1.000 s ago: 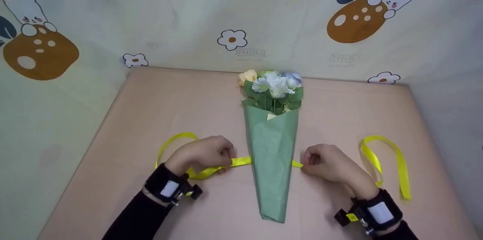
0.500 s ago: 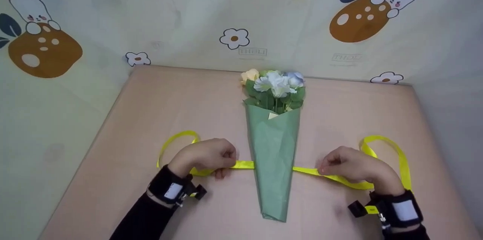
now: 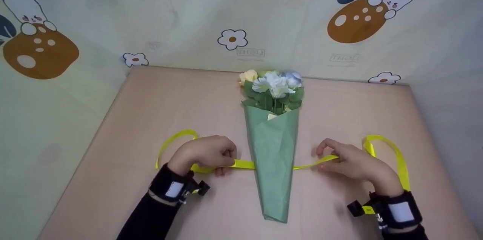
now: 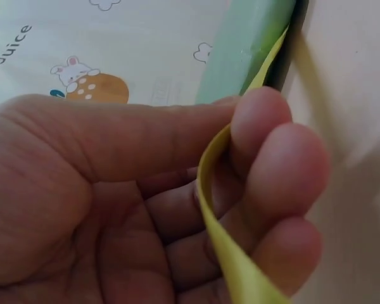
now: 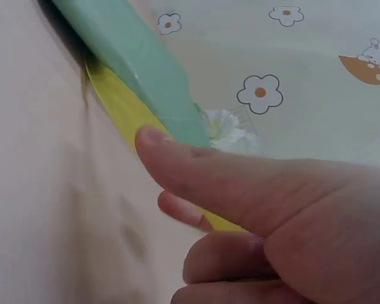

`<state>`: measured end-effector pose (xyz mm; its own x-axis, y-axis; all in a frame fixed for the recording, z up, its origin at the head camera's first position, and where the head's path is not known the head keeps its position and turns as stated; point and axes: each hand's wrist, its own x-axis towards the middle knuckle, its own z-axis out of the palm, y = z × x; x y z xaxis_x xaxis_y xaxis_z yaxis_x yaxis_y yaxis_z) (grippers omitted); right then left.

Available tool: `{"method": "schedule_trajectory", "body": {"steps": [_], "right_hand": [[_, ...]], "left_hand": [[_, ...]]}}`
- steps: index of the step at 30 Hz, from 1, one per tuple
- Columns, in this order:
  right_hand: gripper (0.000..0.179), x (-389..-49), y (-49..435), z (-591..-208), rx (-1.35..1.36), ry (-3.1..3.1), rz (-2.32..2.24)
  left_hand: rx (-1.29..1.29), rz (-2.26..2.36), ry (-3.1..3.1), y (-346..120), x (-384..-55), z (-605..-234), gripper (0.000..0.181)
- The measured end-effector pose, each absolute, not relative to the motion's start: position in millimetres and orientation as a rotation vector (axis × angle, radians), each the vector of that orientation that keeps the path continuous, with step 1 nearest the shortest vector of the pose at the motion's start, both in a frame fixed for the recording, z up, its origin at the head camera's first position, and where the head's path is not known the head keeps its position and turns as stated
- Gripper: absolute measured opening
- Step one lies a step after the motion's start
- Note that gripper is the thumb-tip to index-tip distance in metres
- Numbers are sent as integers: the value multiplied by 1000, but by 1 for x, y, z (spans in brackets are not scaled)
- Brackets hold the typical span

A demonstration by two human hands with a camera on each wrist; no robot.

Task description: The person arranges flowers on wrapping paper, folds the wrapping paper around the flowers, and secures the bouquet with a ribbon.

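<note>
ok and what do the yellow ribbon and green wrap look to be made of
Yellow ribbon: probably satin-type fabric, glossy; it catches bright highlights and bends in thin loops.
Green wrap: likely paper with a faint sheen, judging by its creases and straight edges, though thin plastic is possible.

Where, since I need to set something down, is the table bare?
Bare table flanks the flowers, beyond the loops of yellow ribbon; another patch lies between the left sleeve and the green wrapper. Crowded: the middle, where the left hand and right hand pinch ribbon beside the wrapper.
</note>
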<state>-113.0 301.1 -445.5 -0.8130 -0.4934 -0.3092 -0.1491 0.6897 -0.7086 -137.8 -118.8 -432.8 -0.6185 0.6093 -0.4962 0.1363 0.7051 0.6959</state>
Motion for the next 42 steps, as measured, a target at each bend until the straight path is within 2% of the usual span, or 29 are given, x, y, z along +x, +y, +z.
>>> {"method": "schedule_trajectory", "body": {"steps": [4,8,17,21,26,31,37,42], "right_hand": [[7,-114,304,-445,-566,2433,-952],[14,-114,310,-445,-570,2379,-978],[39,-116,330,-447,-359,2048,-1015],[39,-115,347,-441,-319,2025,-1028],[32,-111,358,-435,-276,2114,-954],[21,-108,341,-434,-298,2349,-720],[30,-107,302,-441,-308,2436,-641],[15,-106,289,-445,-334,2428,-668]], "left_hand": [[580,789,2152,-120,-138,-434,15],[555,762,2142,-120,-140,-435,15],[475,707,2143,-122,-142,-437,16],[484,716,2143,-124,-143,-437,16],[505,749,2119,-125,-143,-436,14],[493,738,2146,-125,-142,-437,14],[563,698,2187,-127,-142,-436,15],[542,721,2170,-133,-143,-433,12]]}}
